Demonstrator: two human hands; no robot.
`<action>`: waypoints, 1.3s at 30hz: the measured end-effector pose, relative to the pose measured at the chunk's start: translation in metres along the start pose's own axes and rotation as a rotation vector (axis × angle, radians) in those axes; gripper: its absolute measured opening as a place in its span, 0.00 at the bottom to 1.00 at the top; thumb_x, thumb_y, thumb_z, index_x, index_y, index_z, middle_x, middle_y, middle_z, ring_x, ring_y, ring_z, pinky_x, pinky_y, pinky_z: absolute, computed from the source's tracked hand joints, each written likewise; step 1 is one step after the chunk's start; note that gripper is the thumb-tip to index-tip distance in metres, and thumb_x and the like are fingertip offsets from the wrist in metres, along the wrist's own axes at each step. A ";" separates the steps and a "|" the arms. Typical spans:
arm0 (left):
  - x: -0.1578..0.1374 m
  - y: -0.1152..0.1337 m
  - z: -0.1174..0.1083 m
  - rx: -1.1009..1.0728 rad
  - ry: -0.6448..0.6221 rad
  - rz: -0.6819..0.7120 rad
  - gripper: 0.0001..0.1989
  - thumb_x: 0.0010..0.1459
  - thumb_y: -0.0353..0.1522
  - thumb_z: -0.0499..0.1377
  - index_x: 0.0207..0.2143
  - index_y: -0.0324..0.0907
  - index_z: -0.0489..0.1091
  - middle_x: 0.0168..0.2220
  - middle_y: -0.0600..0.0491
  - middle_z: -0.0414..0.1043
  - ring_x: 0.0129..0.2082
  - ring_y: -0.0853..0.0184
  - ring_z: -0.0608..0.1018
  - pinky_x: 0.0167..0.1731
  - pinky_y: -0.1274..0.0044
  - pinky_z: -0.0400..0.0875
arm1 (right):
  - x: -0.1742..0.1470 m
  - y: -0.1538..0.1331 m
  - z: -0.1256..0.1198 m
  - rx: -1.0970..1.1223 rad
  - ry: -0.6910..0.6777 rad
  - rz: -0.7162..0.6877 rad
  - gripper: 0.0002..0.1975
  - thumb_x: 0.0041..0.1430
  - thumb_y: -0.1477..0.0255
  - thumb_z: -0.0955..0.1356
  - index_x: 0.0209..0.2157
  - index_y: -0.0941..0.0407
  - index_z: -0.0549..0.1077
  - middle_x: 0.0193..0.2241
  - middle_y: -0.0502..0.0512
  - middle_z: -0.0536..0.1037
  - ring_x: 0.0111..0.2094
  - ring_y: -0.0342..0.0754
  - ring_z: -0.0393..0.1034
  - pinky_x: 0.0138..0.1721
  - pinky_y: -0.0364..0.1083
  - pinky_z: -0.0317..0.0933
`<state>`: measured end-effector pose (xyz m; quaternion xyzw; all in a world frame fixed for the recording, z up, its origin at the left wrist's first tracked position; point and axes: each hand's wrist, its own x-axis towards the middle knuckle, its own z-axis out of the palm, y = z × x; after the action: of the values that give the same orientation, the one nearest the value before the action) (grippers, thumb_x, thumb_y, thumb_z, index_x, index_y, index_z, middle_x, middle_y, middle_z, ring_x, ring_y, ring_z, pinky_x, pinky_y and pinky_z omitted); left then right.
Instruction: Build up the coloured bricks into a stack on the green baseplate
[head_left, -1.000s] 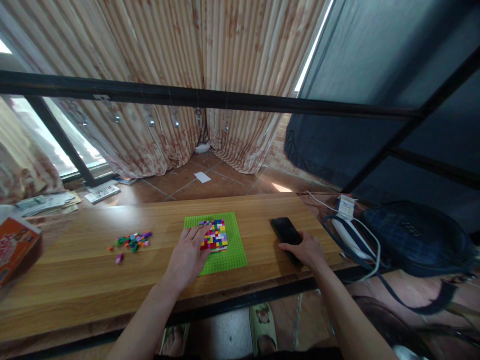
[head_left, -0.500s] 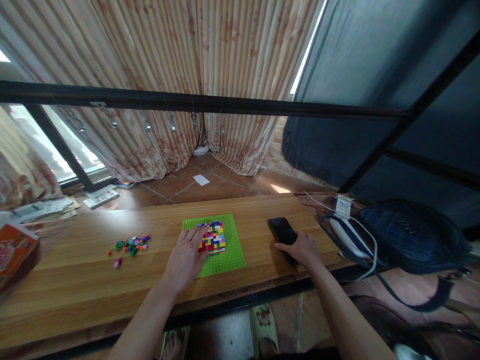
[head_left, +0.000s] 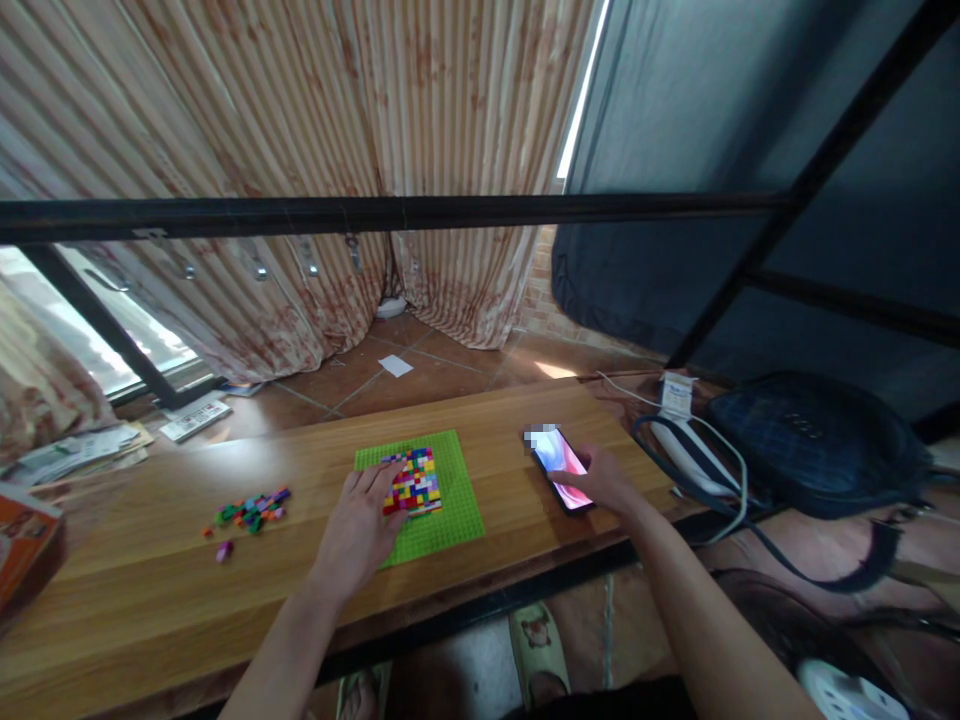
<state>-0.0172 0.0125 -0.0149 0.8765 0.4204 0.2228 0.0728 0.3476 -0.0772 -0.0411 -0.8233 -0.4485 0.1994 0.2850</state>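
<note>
My left hand [head_left: 358, 525] rests over the left part of a square of many-coloured building bricks [head_left: 424, 485], fingers stretched out and thumb at the near side. The bricks sit on a green studded baseplate [head_left: 461, 505] on the wooden table. Part of the brick square is hidden under the hand. My right hand [head_left: 609, 482] is at a black-edged smartphone [head_left: 559, 458] lying on the table, its screen lit. The thumb reaches across the screen toward the left edge, while the fingers are at the right edge.
A pile of loose small bricks [head_left: 253, 510] lies left of the baseplate, with a purple brick [head_left: 225, 550] nearer me. An orange box [head_left: 26, 545] is at the far left. A dark blue bag [head_left: 817, 440], its strap and a white cable [head_left: 742, 480] lie beyond the table's right end.
The smartphone's screen has gone from dark to lit. Both hands stay at the same things, and the whole view has shifted slightly.
</note>
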 end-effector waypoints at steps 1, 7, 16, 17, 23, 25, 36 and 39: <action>0.000 -0.001 0.000 0.000 0.008 0.008 0.25 0.54 0.30 0.57 0.56 0.42 0.64 0.52 0.47 0.70 0.50 0.56 0.71 0.52 0.61 0.67 | 0.000 0.005 -0.006 0.093 -0.071 -0.025 0.28 0.41 0.60 0.74 0.44 0.60 0.74 0.40 0.63 0.79 0.44 0.59 0.72 0.44 0.53 0.64; 0.000 -0.002 0.002 0.019 0.020 0.012 0.25 0.54 0.32 0.57 0.56 0.42 0.64 0.52 0.46 0.71 0.49 0.55 0.71 0.51 0.61 0.68 | -0.002 0.019 -0.026 0.341 -0.141 0.048 0.23 0.34 0.74 0.74 0.39 0.59 0.76 0.38 0.57 0.81 0.38 0.52 0.75 0.38 0.47 0.67; 0.002 -0.003 0.000 0.040 0.007 0.016 0.23 0.56 0.33 0.56 0.54 0.40 0.66 0.51 0.45 0.72 0.49 0.55 0.71 0.50 0.60 0.69 | 0.024 0.019 -0.003 0.184 0.363 0.317 0.35 0.47 0.49 0.68 0.46 0.64 0.72 0.41 0.73 0.78 0.46 0.64 0.72 0.46 0.58 0.62; 0.002 -0.003 0.001 0.042 0.004 0.018 0.23 0.56 0.33 0.56 0.55 0.40 0.65 0.51 0.46 0.72 0.49 0.55 0.71 0.50 0.60 0.69 | 0.025 0.020 -0.002 0.193 0.394 0.327 0.35 0.48 0.47 0.67 0.45 0.64 0.72 0.41 0.72 0.78 0.45 0.63 0.72 0.46 0.58 0.62; 0.003 -0.004 0.000 0.044 0.011 0.028 0.23 0.56 0.35 0.57 0.55 0.41 0.66 0.50 0.46 0.72 0.48 0.55 0.72 0.50 0.61 0.69 | 0.023 0.010 -0.007 0.273 0.574 0.314 0.31 0.52 0.51 0.65 0.45 0.65 0.72 0.37 0.69 0.78 0.39 0.60 0.72 0.41 0.54 0.62; 0.004 -0.003 -0.002 0.032 0.005 0.033 0.22 0.57 0.36 0.57 0.55 0.41 0.66 0.50 0.47 0.73 0.48 0.56 0.72 0.50 0.62 0.69 | 0.021 -0.002 -0.008 0.295 0.632 0.284 0.30 0.53 0.54 0.65 0.47 0.65 0.71 0.38 0.68 0.77 0.39 0.58 0.71 0.42 0.53 0.62; 0.007 0.002 -0.020 -0.071 0.031 -0.088 0.21 0.62 0.43 0.50 0.53 0.42 0.65 0.43 0.47 0.76 0.42 0.60 0.78 0.44 0.66 0.73 | -0.056 -0.139 0.087 0.362 0.243 -0.464 0.16 0.60 0.64 0.63 0.46 0.57 0.72 0.40 0.59 0.76 0.39 0.51 0.69 0.42 0.50 0.65; 0.005 -0.008 -0.027 -0.089 0.064 -0.187 0.21 0.63 0.41 0.49 0.53 0.40 0.64 0.43 0.46 0.76 0.38 0.62 0.79 0.40 0.68 0.74 | -0.073 -0.159 0.109 0.292 0.132 -0.581 0.21 0.59 0.63 0.66 0.52 0.56 0.68 0.47 0.61 0.73 0.50 0.55 0.66 0.53 0.55 0.61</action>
<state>-0.0326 0.0197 0.0078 0.8218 0.4921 0.2614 0.1188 0.1468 -0.0392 -0.0157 -0.6226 -0.6118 0.1180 0.4734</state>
